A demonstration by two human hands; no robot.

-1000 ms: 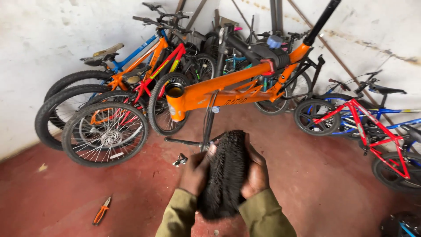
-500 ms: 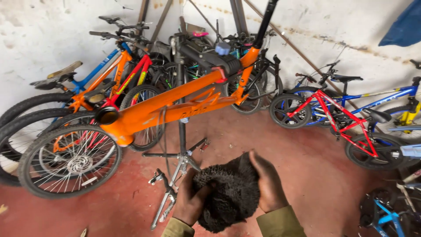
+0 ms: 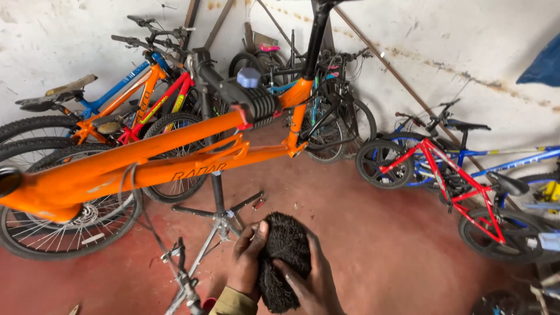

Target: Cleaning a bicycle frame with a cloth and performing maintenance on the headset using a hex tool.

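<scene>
Low in the view, just above the red floor (image 3: 361, 245), a folded black knobby tyre (image 3: 284, 256) sits bundled between both hands. The left hand (image 3: 246, 262) clasps its left edge, thumb over the tread; the right hand (image 3: 312, 283) presses across the front, fingers curled on the rubber. It looks light, pliable and springy, best held across the folded beads. Just behind stands a repair stand (image 3: 219, 216) clamping an orange bike frame (image 3: 146, 166).
</scene>
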